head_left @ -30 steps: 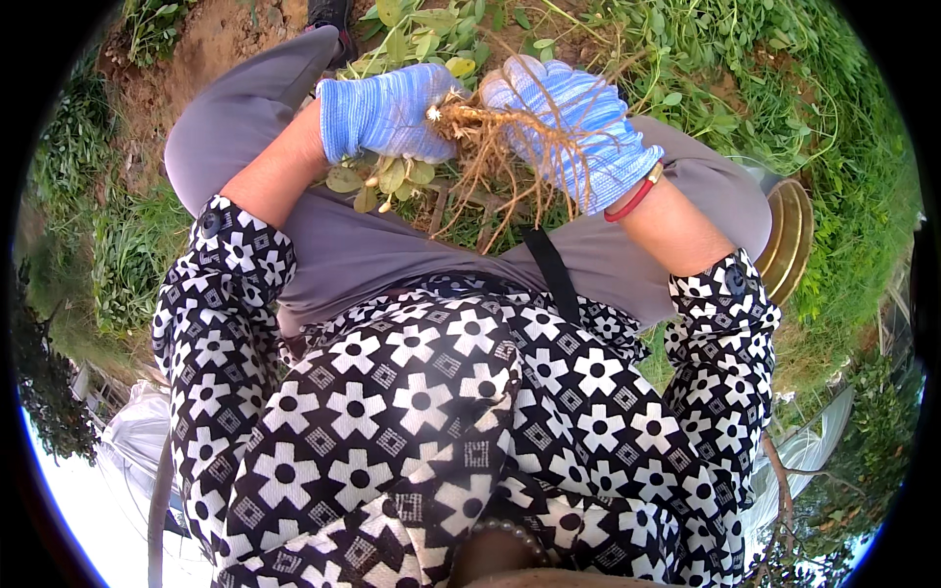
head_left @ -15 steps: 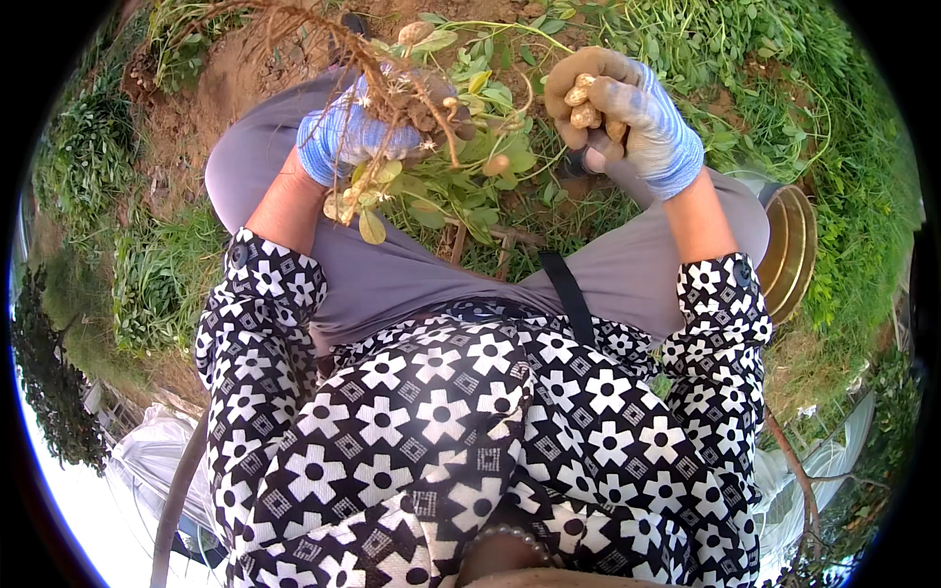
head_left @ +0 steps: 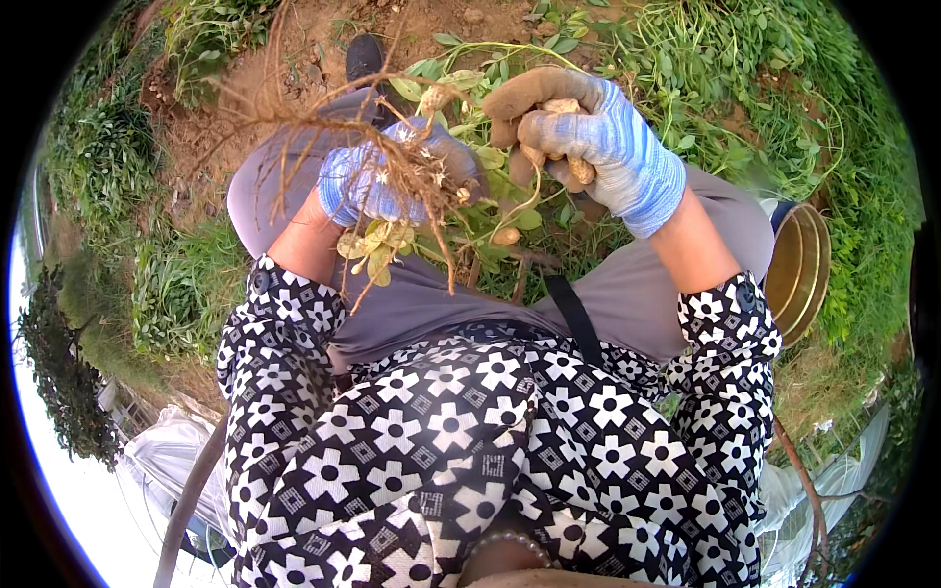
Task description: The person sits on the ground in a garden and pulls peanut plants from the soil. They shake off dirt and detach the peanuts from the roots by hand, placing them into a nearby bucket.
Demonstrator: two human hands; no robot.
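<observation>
Blue-and-white gloves with grey-brown, soiled palms cover both my hands. My left hand (head_left: 368, 186) is closed round the base of an uprooted peanut plant (head_left: 421, 162), whose brown roots spread up and to the left while its leafy stems trail below and beyond. One peanut (head_left: 506, 236) dangles from the plant between my legs, and another (head_left: 435, 99) sticks up above the left hand. To the right, my right hand (head_left: 613, 147) is curled round several pale peanuts (head_left: 580, 171), its fingertips close to a thin stem of the plant. The left fingers are partly hidden by roots.
A gold-coloured round metal container (head_left: 804, 274) stands by my right knee. Piled green plants (head_left: 686, 59) lie ahead to the right, with bare brown soil (head_left: 304, 49) ahead to the left. A dark shoe (head_left: 364, 59) shows beyond my left hand.
My right hand has moved left, toward the plant, still holding peanuts. My left hand has shifted slightly right and down with the plant, and the roots have turned.
</observation>
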